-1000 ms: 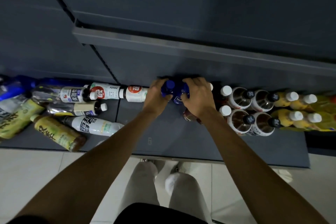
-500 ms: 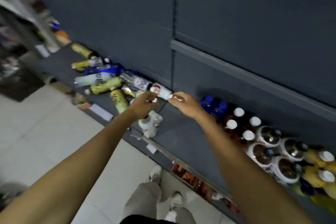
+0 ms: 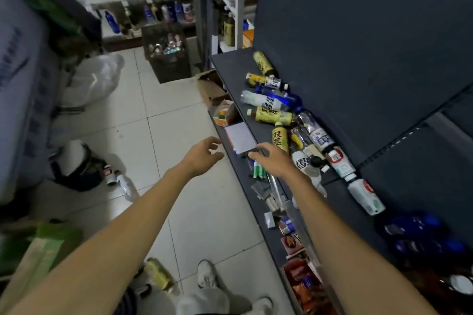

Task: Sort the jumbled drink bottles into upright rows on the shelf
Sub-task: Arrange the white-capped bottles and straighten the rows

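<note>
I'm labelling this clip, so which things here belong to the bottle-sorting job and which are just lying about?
Job:
- shelf
- yellow tea bottles, lying down
- white bottles, lying down
- blue bottles, lower right, blurred
- left hand and right hand, both holding nothing

Lying about:
- crate of cans
- plastic bag
- floor bottle
- cardboard box

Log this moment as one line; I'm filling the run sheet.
phase: reaching | left hand: open, empty | right hand: open, empty, over shelf edge | jumbled bottles: lying down, unsorted
</note>
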